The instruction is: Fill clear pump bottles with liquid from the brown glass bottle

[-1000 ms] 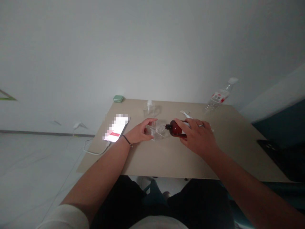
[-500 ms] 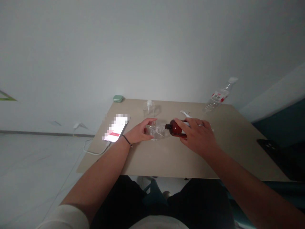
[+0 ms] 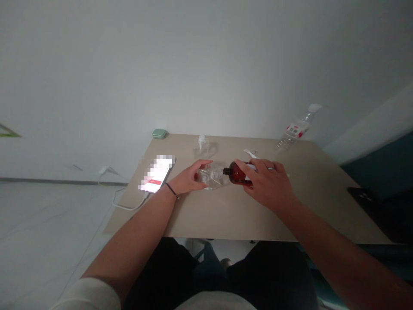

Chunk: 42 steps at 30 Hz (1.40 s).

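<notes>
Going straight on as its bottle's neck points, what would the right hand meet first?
Probably the clear container in the left hand: the dark red bottle in the right hand aims its neck there, though depth is unclear.

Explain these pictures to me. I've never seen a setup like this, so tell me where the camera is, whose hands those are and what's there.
No machine here: these are a person's own bare hands, seen by one camera worn on the head, looking forward and down. The left hand holds a clear container. The right hand grips a red-brown bottle, tipped sideways with its dark neck towards the container; whether they touch is hard to tell. On the table are a lit phone with a white cable, a small green case, and a clear plastic bottle with a label.
</notes>
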Available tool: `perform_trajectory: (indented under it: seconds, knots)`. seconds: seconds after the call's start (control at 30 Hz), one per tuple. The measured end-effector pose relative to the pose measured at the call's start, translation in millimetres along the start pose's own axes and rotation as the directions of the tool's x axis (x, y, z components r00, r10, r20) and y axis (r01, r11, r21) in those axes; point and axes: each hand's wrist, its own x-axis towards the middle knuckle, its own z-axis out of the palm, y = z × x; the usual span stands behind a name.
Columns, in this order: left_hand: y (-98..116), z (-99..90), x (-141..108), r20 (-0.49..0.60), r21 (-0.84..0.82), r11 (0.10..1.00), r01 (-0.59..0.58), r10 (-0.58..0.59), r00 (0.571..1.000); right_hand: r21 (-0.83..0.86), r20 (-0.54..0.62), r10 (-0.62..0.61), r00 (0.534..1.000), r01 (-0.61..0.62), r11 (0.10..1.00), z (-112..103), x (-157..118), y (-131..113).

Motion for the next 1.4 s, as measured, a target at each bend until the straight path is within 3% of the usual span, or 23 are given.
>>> perform_trajectory:
  seconds: [0.17, 0.4, 1.03, 1.4]
  knots:
    - [-3.9, -0.1, -0.1, -0.003, -0.002, 0.999, -0.040, 0.040, 0.999, -0.011, -0.004, 0.006, 1.000, -0.006, 1.000, -0.7, -0.7, -0.7]
    - [-8.4, -0.7, -0.7, 0.003, -0.004, 1.000, 0.001, -0.001, 1.000, 0.003, 0.001, 0.015, 1.000, -0.015, 1.000, -2.2, -0.6, -1.9]
    - [-6.7, -0.1, 0.0, -0.003, 0.003, 0.999, -0.051, 0.051, 0.999, -0.018, 0.031, 0.011, 0.999, -0.010, 1.000, -3.9, 0.6, -1.1]
    - [-5.5, -0.2, -0.4, 0.000, -0.003, 1.000, -0.022, 0.022, 1.000, -0.025, 0.014, 0.003, 1.000, -0.003, 1.000, -3.5, 0.5, -0.4]
